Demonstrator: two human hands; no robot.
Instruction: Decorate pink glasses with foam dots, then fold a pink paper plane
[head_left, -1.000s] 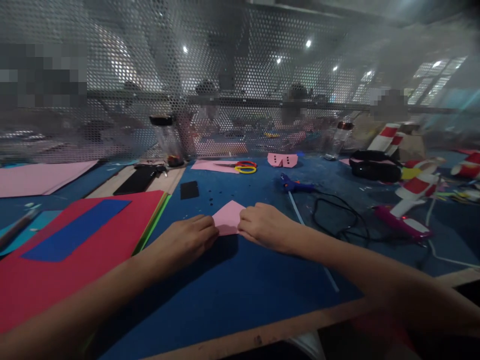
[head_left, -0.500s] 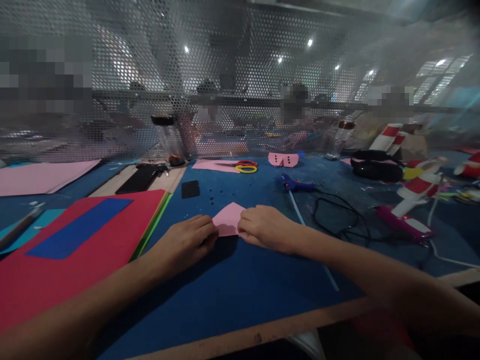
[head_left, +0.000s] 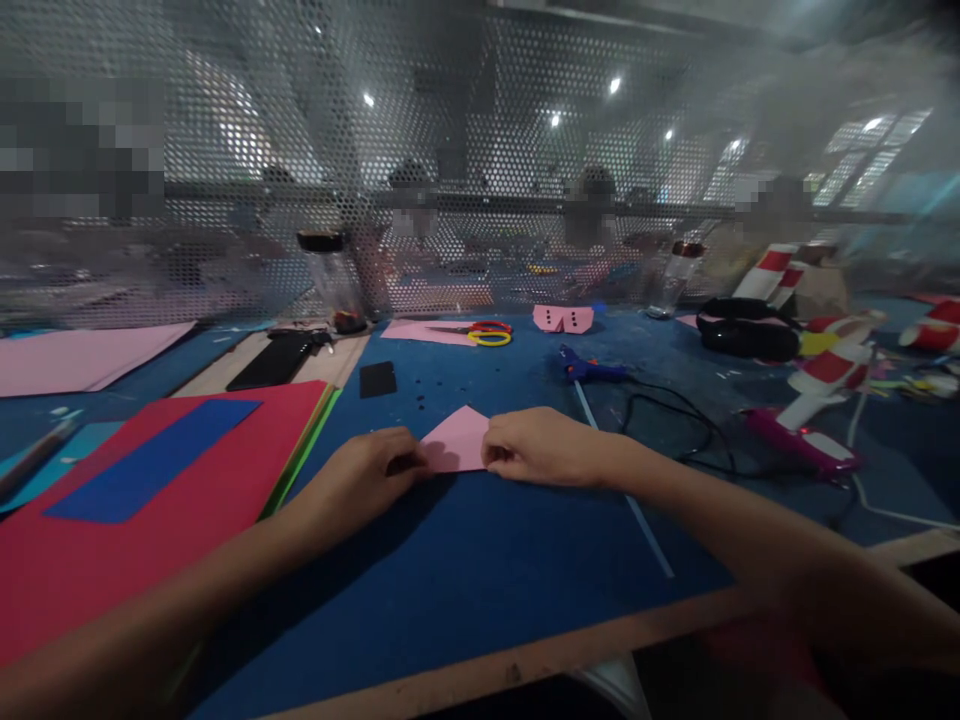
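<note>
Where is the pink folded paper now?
In the head view, the pink folded paper lies on the blue mat between the left hand and right hand, both touching it.

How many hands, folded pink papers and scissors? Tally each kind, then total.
Hands: 2 (left hand, right hand)
Folded pink papers: 2 (near pink paper, far pink paper)
Scissors: 1
Total: 5

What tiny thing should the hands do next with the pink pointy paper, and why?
Probably press along the near edge of the pink pointed paper piece to flatten it. The left hand and right hand grip its two near corners on the blue table mat, and its point faces away, so it looks mid-fold.
</note>
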